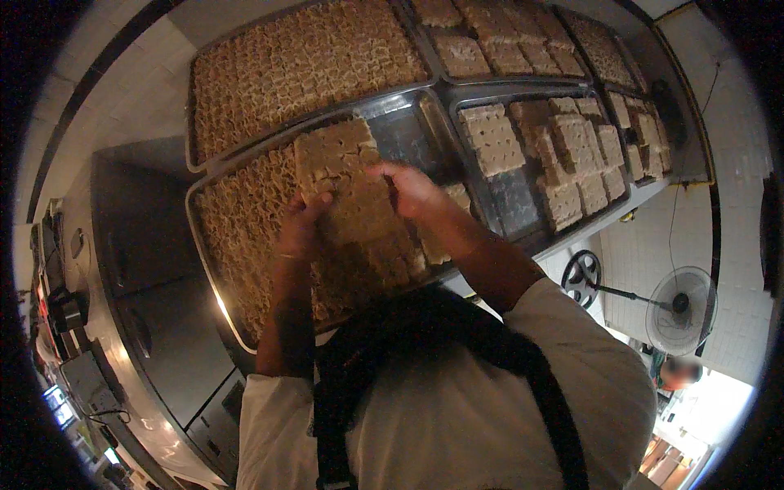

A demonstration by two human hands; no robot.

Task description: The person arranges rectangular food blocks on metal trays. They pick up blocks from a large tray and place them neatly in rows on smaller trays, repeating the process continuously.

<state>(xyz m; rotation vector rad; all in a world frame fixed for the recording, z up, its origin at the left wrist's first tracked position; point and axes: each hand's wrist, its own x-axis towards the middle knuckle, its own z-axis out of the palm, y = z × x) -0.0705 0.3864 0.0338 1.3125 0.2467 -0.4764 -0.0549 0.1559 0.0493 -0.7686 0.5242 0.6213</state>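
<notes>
My left hand (pixel 300 227) grips the near left edge of a golden-brown pastry slab (pixel 336 159) dotted with small holes, its thumb on top. On the slab's right edge is my right hand (pixel 418 194), fingers closed around it. The held slab is over a metal tray (pixel 198 237), whose left part is packed with rows of small, rough-topped baked pieces (pixel 245 224). Below my hands, more flat slabs (pixel 376 265) lie on those pieces. Another slab (pixel 457 196) sits partly behind my right forearm. The fingertips under the held slab are hidden.
Behind stands a second tray of small baked pieces (pixel 302 73). To the right, another tray (pixel 510 204) carries dotted slabs, some stacked; further trays of slabs (pixel 506 37) lie beyond. A grey cabinet (pixel 167 318) is at left, a standing fan (pixel 682 306) at right.
</notes>
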